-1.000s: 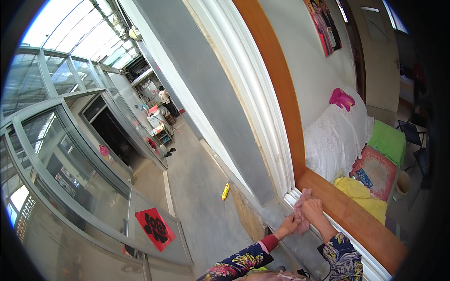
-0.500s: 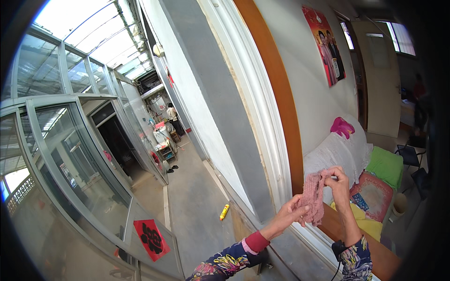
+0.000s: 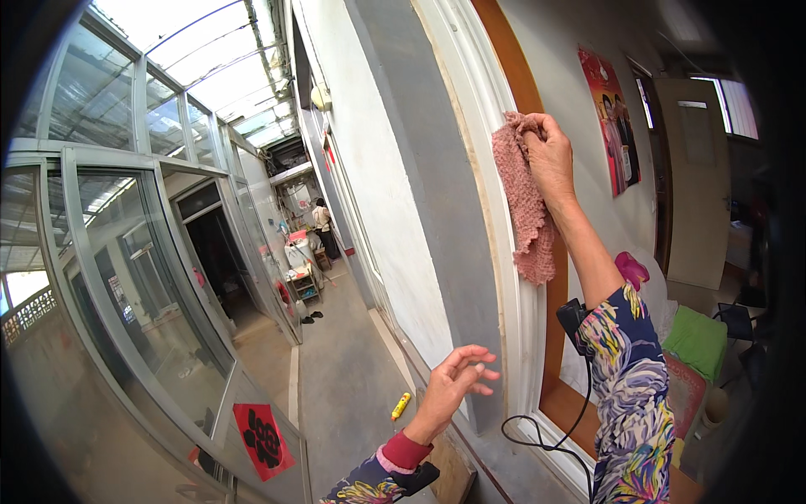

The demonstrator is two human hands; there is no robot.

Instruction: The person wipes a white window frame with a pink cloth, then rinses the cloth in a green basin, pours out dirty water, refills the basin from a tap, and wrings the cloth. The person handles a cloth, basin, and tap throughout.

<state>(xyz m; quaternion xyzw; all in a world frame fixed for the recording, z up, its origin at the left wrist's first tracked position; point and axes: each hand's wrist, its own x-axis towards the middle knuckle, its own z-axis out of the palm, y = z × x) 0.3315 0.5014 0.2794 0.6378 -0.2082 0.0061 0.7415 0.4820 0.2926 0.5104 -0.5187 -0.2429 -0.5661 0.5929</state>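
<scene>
A pink, nubbly cleaning cloth [image 3: 525, 197] hangs from my right hand [image 3: 550, 160], whose fingers are closed on its upper end. The cloth lies along the white window or door frame [image 3: 474, 92], beside its brown wooden edge [image 3: 510, 50]. My left hand [image 3: 457, 386] is held lower, in front of the grey and white wall end, with its fingers spread and nothing in them. Both forearms wear flowered dark sleeves. A black device with a cable [image 3: 575, 323] is strapped at my right forearm.
On the passage floor lies a yellow bottle [image 3: 401, 406]. Glazed metal-framed doors [image 3: 151, 294] line the left, with a red paper sign [image 3: 264, 441]. Far down the passage a person [image 3: 323, 225] stands near a cluttered table. Indoors are a covered sofa and a green cushion [image 3: 695, 340].
My right hand has raised the cloth to the white frame. My left hand has let go of the cloth and moved left, its fingers now apart. The view has shifted slightly.
</scene>
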